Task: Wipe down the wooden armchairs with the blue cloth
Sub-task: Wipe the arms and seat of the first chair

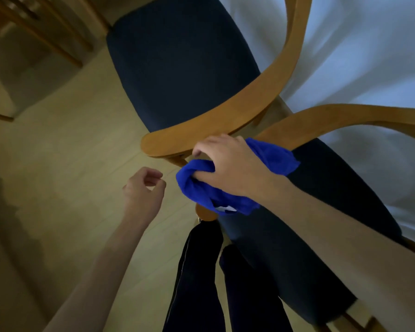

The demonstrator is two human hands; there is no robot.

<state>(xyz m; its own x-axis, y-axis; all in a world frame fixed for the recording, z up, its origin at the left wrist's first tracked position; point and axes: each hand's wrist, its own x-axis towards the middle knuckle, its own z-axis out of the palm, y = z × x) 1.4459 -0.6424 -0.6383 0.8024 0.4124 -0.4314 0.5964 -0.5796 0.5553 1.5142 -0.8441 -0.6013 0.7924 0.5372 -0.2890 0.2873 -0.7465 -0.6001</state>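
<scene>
Now right hand (228,166) grasping bunched blue cloth (216,190), pressed on front end of nearer armchair (345,116) armrest, beside far armchair (201,123) armrest. Left hand (143,190) loosely curled, holding nothing, just left of cloth.

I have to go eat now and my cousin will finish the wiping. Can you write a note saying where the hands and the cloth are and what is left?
Right hand: grips the bunched bright blue cloth on the front end of the nearer curved wooden armrest.
Left hand: holds nothing, fingers loosely curled, over the pale wood floor.
Two wooden armchairs with dark blue seat cushions stand side by side at a white-clothed table.
Done: cannot tell from this view.
Left: wipe this armrest, then the farther curved wooden armrest and the other wood.
</scene>
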